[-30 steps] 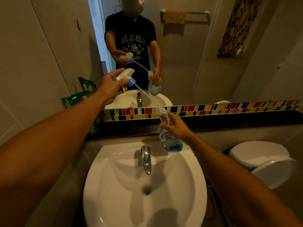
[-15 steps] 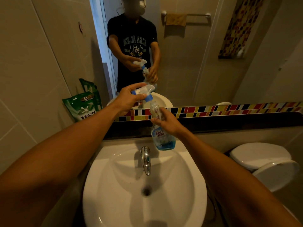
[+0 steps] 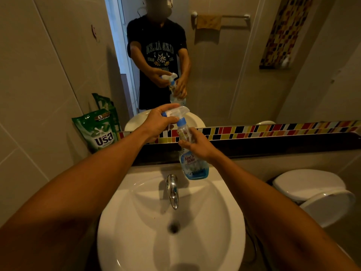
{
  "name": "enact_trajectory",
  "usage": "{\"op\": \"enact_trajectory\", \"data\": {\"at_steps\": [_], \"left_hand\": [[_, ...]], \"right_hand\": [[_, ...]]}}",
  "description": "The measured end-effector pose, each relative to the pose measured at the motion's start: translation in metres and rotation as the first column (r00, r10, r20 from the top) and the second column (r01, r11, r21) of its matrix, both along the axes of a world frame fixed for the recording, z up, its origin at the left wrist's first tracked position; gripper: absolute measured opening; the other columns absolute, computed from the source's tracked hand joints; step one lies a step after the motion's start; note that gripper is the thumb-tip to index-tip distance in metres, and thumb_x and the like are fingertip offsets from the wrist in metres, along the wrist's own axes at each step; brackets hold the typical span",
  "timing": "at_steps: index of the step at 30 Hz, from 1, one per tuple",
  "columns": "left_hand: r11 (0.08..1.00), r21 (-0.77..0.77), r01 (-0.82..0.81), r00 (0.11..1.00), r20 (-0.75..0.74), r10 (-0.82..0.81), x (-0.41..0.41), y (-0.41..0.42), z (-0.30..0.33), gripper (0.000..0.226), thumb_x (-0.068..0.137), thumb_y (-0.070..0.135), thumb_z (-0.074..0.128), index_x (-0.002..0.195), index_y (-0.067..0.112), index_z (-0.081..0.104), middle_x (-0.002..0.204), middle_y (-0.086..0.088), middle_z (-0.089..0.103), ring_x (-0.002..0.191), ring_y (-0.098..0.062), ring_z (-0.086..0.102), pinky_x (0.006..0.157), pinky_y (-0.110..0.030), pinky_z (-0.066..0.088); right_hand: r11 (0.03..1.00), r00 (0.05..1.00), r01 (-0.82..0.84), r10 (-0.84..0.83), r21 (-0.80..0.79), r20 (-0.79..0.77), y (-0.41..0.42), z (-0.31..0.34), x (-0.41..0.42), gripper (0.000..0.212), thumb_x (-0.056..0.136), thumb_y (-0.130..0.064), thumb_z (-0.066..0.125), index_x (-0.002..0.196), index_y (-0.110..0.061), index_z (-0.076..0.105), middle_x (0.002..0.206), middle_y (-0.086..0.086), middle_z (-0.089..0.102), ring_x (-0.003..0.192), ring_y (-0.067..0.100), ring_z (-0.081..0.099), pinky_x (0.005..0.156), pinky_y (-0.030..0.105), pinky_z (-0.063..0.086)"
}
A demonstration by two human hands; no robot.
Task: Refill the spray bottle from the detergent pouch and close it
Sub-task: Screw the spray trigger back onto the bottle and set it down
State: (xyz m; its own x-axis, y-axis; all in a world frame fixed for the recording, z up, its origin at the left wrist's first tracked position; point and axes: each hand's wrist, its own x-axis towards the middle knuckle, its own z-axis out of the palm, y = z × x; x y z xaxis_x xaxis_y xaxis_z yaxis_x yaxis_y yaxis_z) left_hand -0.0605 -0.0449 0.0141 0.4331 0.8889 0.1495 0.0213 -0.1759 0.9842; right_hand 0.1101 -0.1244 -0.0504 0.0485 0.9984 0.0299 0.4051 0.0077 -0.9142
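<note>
A clear spray bottle (image 3: 192, 166) with a blue label and a little blue liquid at its bottom hangs above the back of the sink. My right hand (image 3: 197, 144) grips its upper body. The white trigger head (image 3: 175, 112) with a blue collar sits on the bottle's neck, and my left hand (image 3: 158, 122) is closed around it. The green detergent pouch (image 3: 96, 131) stands on the dark ledge at the left, leaning against the wall, touched by neither hand.
A white sink (image 3: 214, 241) with a chrome tap (image 3: 172, 190) lies below the hands. A mirror (image 3: 224, 65) rises behind the mosaic tile strip (image 3: 273, 129) and shows a person. A toilet (image 3: 316, 192) with closed lid sits at the right.
My left hand brought the trigger head down from high on the left; its tube slid into the bottle and the head now sits on the neck. The bottle stayed in my right hand.
</note>
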Motion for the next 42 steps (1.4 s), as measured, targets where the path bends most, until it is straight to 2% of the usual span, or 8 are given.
{"op": "enact_trajectory", "data": {"at_steps": [4, 7, 16, 20, 26, 31, 35, 42], "left_hand": [[0.999, 0.036, -0.008, 1.0, -0.022, 0.008, 0.003, -0.007, 0.002, 0.053, 0.082, 0.007, 0.078, 0.13, 0.022, 0.061, 0.118, 0.0, 0.061, 0.11, -0.024, 0.063, 0.088, -0.045, 0.06], [0.99, 0.129, -0.055, 0.998, -0.022, 0.058, 0.009, -0.012, -0.001, 0.055, 0.08, 0.011, 0.081, 0.129, 0.02, 0.058, 0.117, -0.001, 0.061, 0.105, -0.017, 0.063, 0.078, -0.029, 0.062], [0.984, 0.171, -0.053, 0.997, -0.04, 0.06, 0.005, -0.005, -0.001, 0.054, 0.08, 0.009, 0.08, 0.128, 0.021, 0.058, 0.122, -0.005, 0.061, 0.107, -0.02, 0.063, 0.083, -0.033, 0.061], [0.984, 0.175, -0.035, 0.996, -0.07, 0.048, 0.001, -0.003, -0.002, 0.055, 0.083, 0.002, 0.074, 0.131, 0.022, 0.058, 0.122, -0.004, 0.059, 0.109, -0.022, 0.061, 0.087, -0.034, 0.06], [0.984, 0.174, -0.048, 0.998, -0.018, 0.052, 0.001, -0.004, -0.001, 0.054, 0.082, 0.01, 0.078, 0.131, 0.019, 0.056, 0.116, 0.0, 0.059, 0.103, -0.013, 0.062, 0.075, -0.022, 0.059], [0.976, 0.206, -0.077, 0.997, -0.015, 0.081, 0.003, -0.002, -0.001, 0.054, 0.083, 0.01, 0.078, 0.132, 0.018, 0.056, 0.12, -0.002, 0.059, 0.101, -0.012, 0.061, 0.069, -0.016, 0.058], [0.983, 0.182, -0.01, 0.999, -0.048, 0.019, 0.002, 0.001, -0.001, 0.056, 0.086, 0.005, 0.072, 0.136, 0.022, 0.054, 0.127, -0.004, 0.058, 0.112, -0.019, 0.061, 0.08, -0.026, 0.06], [0.981, 0.185, -0.058, 0.998, 0.036, 0.052, 0.009, -0.004, -0.004, 0.054, 0.083, 0.011, 0.078, 0.131, 0.016, 0.054, 0.127, -0.009, 0.058, 0.107, -0.02, 0.062, 0.075, -0.026, 0.061]], "right_hand": [[1.0, 1.0, 0.011, -0.011, -0.005, 0.003, 0.002, 0.0, 0.0, 0.049, 0.098, -0.029, 0.07, 0.142, -0.02, 0.05, 0.127, 0.005, 0.067, 0.114, 0.022, 0.067, 0.094, 0.041, 0.057], [1.0, 1.0, 0.008, -0.008, 0.017, -0.002, 0.002, 0.001, -0.003, 0.041, 0.099, -0.028, 0.07, 0.135, -0.021, 0.053, 0.124, 0.005, 0.068, 0.112, 0.021, 0.068, 0.087, 0.034, 0.056], [1.0, 1.0, 0.003, -0.003, 0.021, -0.001, 0.004, 0.006, -0.008, 0.039, 0.099, -0.027, 0.07, 0.132, -0.022, 0.052, 0.12, 0.003, 0.068, 0.107, 0.018, 0.068, 0.085, 0.032, 0.056], [1.0, 1.0, 0.002, -0.002, 0.002, -0.02, 0.005, 0.006, -0.008, 0.042, 0.098, -0.027, 0.071, 0.135, -0.02, 0.052, 0.122, 0.005, 0.068, 0.11, 0.022, 0.069, 0.094, 0.042, 0.058], [1.0, 1.0, 0.001, -0.001, 0.009, 0.015, 0.008, 0.01, -0.013, 0.045, 0.097, -0.029, 0.072, 0.136, -0.017, 0.053, 0.123, 0.007, 0.068, 0.111, 0.025, 0.068, 0.097, 0.046, 0.058], [1.0, 1.0, 0.009, -0.009, 0.018, 0.012, 0.009, 0.014, -0.014, 0.04, 0.098, -0.028, 0.072, 0.132, -0.018, 0.054, 0.12, 0.004, 0.068, 0.108, 0.021, 0.069, 0.093, 0.042, 0.059], [1.0, 1.0, 0.009, -0.009, 0.002, -0.008, 0.007, 0.013, -0.011, 0.038, 0.099, -0.028, 0.07, 0.132, -0.023, 0.051, 0.118, 0.0, 0.067, 0.106, 0.018, 0.068, 0.088, 0.036, 0.056], [1.0, 0.999, 0.009, -0.009, 0.018, 0.039, 0.006, 0.016, -0.013, 0.046, 0.099, -0.029, 0.071, 0.138, -0.015, 0.051, 0.126, 0.007, 0.067, 0.112, 0.025, 0.068, 0.097, 0.043, 0.057]]}}
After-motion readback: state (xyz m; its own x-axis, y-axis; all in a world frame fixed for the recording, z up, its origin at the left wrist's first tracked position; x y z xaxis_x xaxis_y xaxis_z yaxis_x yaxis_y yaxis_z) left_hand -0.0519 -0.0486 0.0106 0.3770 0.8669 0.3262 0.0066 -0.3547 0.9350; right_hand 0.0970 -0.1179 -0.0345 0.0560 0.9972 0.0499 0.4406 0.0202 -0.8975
